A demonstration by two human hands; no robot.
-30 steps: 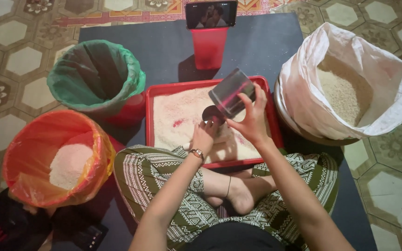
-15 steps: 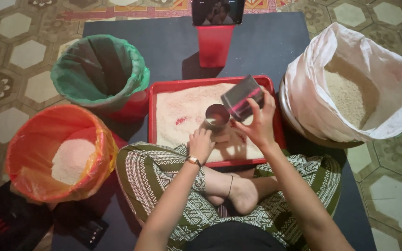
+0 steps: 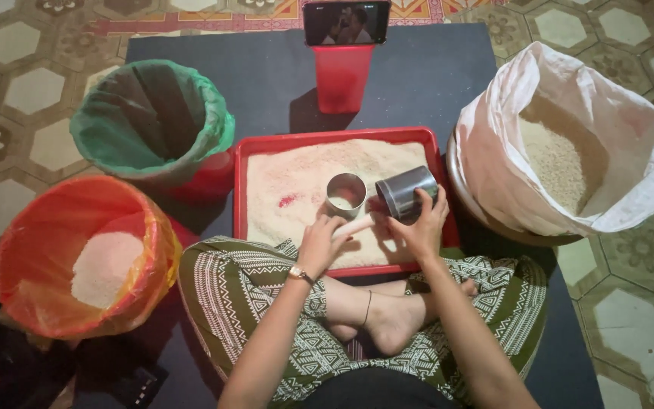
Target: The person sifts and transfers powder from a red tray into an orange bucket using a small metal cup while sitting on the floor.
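Two metal cans at frame centre, over one red tray of rice; upright can opens upward, left hand beside it, grip unclear; right hand grips tipped can, long axis horizontal, mouth pointing left.

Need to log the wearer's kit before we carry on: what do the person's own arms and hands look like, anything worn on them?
Both arms are bare, with no sleeves in view and no gloves. The left hand has a small wristwatch with a thin dark strap at its wrist. The right hand and its wrist show nothing worn. Any rings are too small to tell.
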